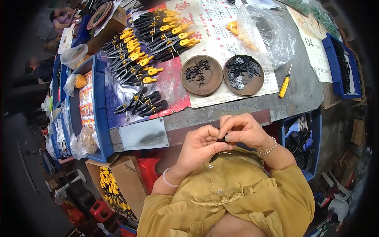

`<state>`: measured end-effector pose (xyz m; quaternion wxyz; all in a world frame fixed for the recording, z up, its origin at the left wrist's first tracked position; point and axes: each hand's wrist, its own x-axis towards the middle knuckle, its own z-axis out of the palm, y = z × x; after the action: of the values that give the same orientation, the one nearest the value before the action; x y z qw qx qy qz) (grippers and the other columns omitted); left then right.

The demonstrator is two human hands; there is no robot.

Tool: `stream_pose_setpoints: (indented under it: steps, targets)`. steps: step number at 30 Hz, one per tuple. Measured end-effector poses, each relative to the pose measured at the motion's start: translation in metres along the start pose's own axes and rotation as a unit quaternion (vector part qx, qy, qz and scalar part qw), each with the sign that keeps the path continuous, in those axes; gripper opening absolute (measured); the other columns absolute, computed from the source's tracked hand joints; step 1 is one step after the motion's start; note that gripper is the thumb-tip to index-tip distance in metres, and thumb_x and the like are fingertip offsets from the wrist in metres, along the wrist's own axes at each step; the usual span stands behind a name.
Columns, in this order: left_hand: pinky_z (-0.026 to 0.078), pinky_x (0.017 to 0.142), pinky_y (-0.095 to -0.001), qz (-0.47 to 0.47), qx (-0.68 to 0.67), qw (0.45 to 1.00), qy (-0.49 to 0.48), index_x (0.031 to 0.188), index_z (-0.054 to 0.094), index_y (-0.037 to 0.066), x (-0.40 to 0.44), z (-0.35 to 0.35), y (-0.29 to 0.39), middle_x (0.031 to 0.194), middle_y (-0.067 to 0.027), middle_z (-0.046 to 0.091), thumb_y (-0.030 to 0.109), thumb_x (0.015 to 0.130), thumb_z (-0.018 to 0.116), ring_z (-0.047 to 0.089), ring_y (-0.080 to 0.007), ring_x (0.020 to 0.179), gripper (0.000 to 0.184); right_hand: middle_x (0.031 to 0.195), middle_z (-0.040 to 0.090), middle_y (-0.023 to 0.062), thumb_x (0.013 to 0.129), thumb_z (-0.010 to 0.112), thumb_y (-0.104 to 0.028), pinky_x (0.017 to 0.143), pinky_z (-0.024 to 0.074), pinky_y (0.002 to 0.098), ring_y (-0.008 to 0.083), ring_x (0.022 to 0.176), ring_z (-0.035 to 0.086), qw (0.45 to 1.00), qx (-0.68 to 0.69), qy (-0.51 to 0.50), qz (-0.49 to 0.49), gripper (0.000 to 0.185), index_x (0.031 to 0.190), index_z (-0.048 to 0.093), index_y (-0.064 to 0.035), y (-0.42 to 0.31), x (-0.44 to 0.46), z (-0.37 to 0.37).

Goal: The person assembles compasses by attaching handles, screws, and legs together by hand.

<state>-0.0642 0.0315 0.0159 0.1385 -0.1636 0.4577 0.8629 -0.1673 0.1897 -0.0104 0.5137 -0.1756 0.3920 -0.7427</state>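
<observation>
Pinching a small black part (222, 139), left hand (199, 146) and right hand (242, 131) meet near the six-o'clock edge of the bench (307, 85); bare surface lies at three o'clock from the screwdriver (284, 87).

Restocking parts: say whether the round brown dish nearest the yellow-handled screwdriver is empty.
Not empty: small black pieces lie heaped in the dish.

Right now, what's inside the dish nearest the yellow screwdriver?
The dish holds heaped small black pieces, some flat and shiny. Bare dish shows at its near right; anything beneath the heap is covered.
</observation>
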Motion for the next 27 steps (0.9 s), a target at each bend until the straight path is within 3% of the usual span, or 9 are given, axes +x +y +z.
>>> stream_pose_setpoints:
  steps: [5,7,10,11,13,16,20,23,27]
  targets:
    - [0.051,0.073,-0.0227,0.030,0.019,0.999,0.014,0.095,0.054,-0.002,0.000,-0.009,-0.009,0.091,-0.0081,0.063,-0.003,0.082,0.065,0.063,-0.0111,0.083,0.017,0.082,0.054,0.0003,0.086,0.063,-0.005,0.061,0.0401,0.0210,0.0067,0.071,0.050,1.000,0.019,-0.007,-0.019,0.010,0.093,0.066,0.0011,0.004,0.001,-0.001]
    - [0.049,0.067,-0.0205,0.026,0.211,0.975,0.068,0.093,0.054,-0.002,0.000,-0.010,-0.010,0.086,-0.0061,0.064,0.000,0.081,0.068,0.061,-0.0067,0.078,0.019,0.080,0.055,0.0013,0.086,0.063,-0.006,0.062,0.0404,0.0220,0.0079,0.071,0.051,0.995,-0.090,0.036,-0.039,0.010,0.092,0.066,0.0013,0.002,-0.003,0.000]
    - [0.046,0.063,-0.0185,0.072,0.315,0.945,0.046,0.097,0.055,-0.004,-0.004,-0.005,-0.009,0.084,-0.0041,0.064,0.001,0.082,0.068,0.059,-0.0033,0.073,0.021,0.078,0.058,0.0033,0.086,0.062,-0.005,0.062,0.0417,0.0225,0.0092,0.070,0.053,0.975,-0.194,0.077,-0.079,0.009,0.091,0.066,0.0013,0.005,-0.008,0.001]
    - [0.046,0.063,-0.0185,0.069,0.311,0.947,0.048,0.097,0.055,-0.004,-0.005,-0.002,-0.007,0.084,-0.0041,0.064,0.001,0.082,0.068,0.059,-0.0033,0.073,0.021,0.078,0.058,0.0033,0.086,0.062,-0.005,0.062,0.0417,0.0225,0.0092,0.070,0.053,0.975,-0.193,0.076,-0.074,0.009,0.091,0.066,0.0013,0.004,-0.009,0.002]
    - [0.048,0.070,-0.0191,0.039,0.200,0.979,-0.011,0.115,0.051,-0.006,-0.005,0.002,0.000,0.096,-0.0080,0.065,-0.005,0.086,0.058,0.061,-0.0086,0.087,0.030,0.078,0.061,0.0059,0.086,0.062,-0.004,0.061,0.0434,0.0233,0.0106,0.070,0.056,0.964,-0.217,0.103,-0.114,0.008,0.090,0.066,0.0012,0.001,-0.011,0.002]
    - [0.047,0.071,-0.0191,-0.004,0.188,0.981,-0.038,0.121,0.048,-0.007,-0.007,-0.001,0.003,0.099,-0.0080,0.064,-0.005,0.088,0.054,0.060,-0.0083,0.088,0.034,0.078,0.062,0.0066,0.085,0.062,-0.003,0.061,0.0449,0.0238,0.0111,0.070,0.057,0.956,-0.234,0.126,-0.126,0.008,0.090,0.066,0.0014,0.003,-0.014,-0.001]
    - [0.046,0.070,-0.0190,-0.018,0.158,0.987,-0.027,0.122,0.047,-0.007,-0.010,0.003,0.002,0.099,-0.0077,0.064,-0.006,0.088,0.052,0.059,-0.0082,0.089,0.034,0.079,0.061,0.0059,0.086,0.061,-0.002,0.062,0.0462,0.0229,0.0106,0.072,0.058,0.965,-0.202,0.133,-0.105,0.008,0.090,0.066,0.0017,0.006,-0.018,0.000]
    - [0.047,0.078,-0.0220,-0.039,0.144,0.989,-0.027,0.124,0.046,-0.007,-0.008,0.004,0.000,0.106,-0.0099,0.062,-0.006,0.088,0.052,0.059,-0.0110,0.096,0.037,0.080,0.060,0.0051,0.087,0.060,-0.003,0.061,0.0471,0.0217,0.0098,0.072,0.060,0.986,-0.070,0.150,-0.025,0.008,0.091,0.065,0.0024,-0.002,-0.017,0.005]
    - [0.045,0.093,-0.0285,-0.012,0.097,0.995,-0.026,0.125,0.045,-0.005,-0.006,0.008,-0.004,0.115,-0.0113,0.057,-0.007,0.084,0.058,0.056,-0.0153,0.107,0.043,0.081,0.060,0.0047,0.088,0.059,-0.003,0.060,0.0479,0.0209,0.0094,0.071,0.061,0.983,-0.088,0.161,-0.020,0.008,0.091,0.064,0.0029,0.002,-0.016,0.003]
